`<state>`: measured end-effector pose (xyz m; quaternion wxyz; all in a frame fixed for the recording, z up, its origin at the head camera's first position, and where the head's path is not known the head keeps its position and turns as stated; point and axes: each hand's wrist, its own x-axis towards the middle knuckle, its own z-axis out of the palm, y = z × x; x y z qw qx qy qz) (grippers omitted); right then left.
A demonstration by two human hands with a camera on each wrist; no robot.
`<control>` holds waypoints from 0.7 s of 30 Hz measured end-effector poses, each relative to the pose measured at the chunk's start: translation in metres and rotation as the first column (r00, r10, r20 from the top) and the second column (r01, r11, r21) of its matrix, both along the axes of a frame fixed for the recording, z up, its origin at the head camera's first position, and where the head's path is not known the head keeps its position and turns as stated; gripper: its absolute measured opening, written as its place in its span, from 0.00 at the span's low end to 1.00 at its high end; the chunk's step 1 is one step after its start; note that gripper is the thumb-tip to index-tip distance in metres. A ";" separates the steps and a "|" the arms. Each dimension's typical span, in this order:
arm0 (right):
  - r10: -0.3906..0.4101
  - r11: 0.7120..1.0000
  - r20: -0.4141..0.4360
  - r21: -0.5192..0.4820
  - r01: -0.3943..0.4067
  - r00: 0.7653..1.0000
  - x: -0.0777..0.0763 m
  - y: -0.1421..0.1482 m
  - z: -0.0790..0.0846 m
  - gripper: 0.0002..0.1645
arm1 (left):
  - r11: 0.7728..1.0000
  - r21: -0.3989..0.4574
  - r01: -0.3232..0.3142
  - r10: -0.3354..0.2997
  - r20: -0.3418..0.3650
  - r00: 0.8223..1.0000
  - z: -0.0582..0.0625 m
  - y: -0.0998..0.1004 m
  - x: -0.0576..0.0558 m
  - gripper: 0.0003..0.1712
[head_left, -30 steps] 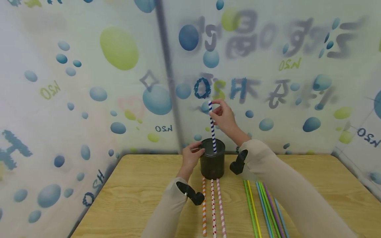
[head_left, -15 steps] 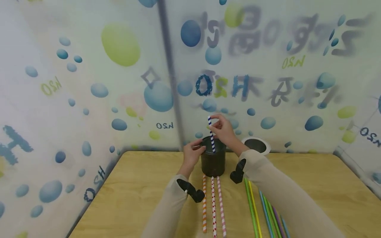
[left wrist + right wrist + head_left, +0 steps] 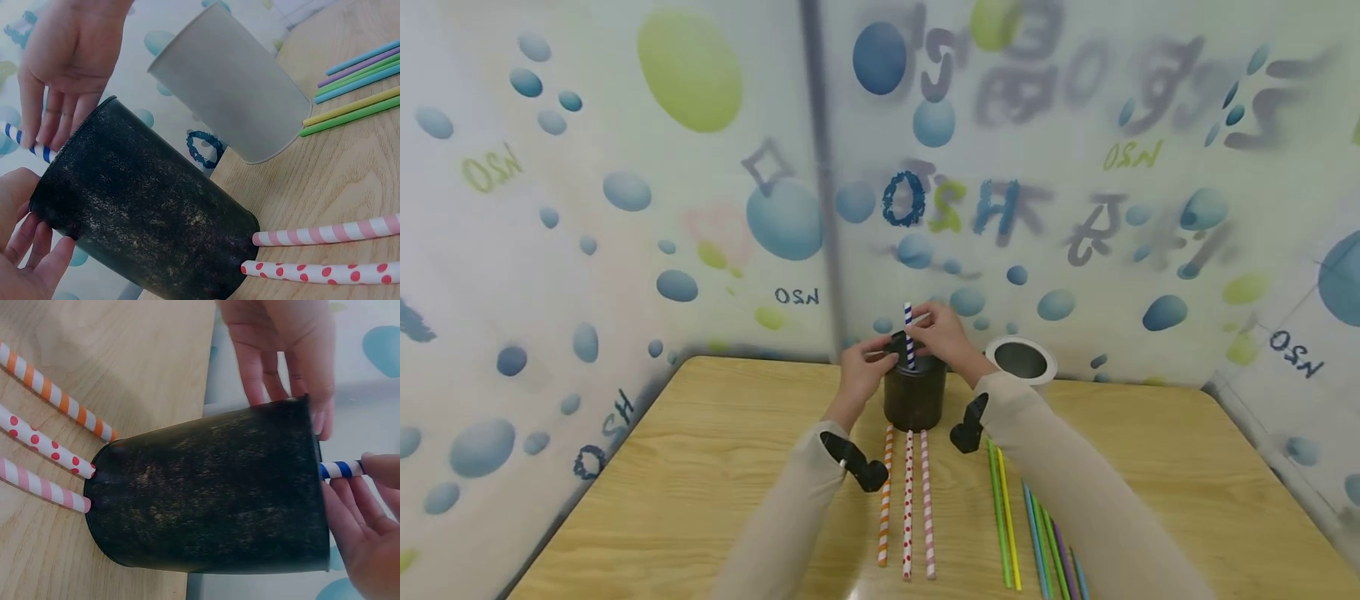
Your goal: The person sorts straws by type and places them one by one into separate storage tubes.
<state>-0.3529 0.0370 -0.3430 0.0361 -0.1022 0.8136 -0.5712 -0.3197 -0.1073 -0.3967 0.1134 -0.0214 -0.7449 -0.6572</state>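
A black pot (image 3: pixel 914 402) stands upright near the back of the table. My right hand (image 3: pixel 946 340) pinches a blue-and-white striped paper straw (image 3: pixel 911 356) by its upper part, and the straw's lower end is inside the pot, hidden by the wall in both wrist views. At the pot's left side my left hand (image 3: pixel 857 381) grips the rim, thumb and fingers at its edge. In front of the pot lie an orange-striped straw (image 3: pixel 886 500), a red-dotted straw (image 3: pixel 908 508) and a pink-striped straw (image 3: pixel 928 508), side by side, their far ends near its base.
A pale pot (image 3: pixel 231 81) stands to the right of the black one, partly behind my right forearm. Several thin plain-coloured sticks, among them a yellow stick (image 3: pixel 1010 525), lie at the front right. A patterned wall (image 3: pixel 760 333) closes off the table's back edge.
My right hand has lowered the blue-striped straw into the black pot. The left hand stays at the rim. The pale pot has come into view from behind the right arm.
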 end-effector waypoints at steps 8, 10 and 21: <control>-0.043 0.991 -0.025 0.123 0.046 0.999 -0.001 -0.006 -0.011 0.14 | 1.000 0.000 0.005 -0.005 0.012 1.000 0.001 -0.003 0.002 0.19; -0.058 0.989 -0.028 0.133 0.062 0.998 -0.002 -0.007 -0.011 0.14 | 1.000 0.000 0.005 -0.005 0.019 1.000 0.002 -0.003 0.001 0.19; -0.113 0.974 -0.028 0.193 0.116 0.993 -0.006 -0.011 -0.011 0.14 | 1.000 -0.002 0.007 -0.007 0.008 1.000 -0.002 -0.001 -0.001 0.20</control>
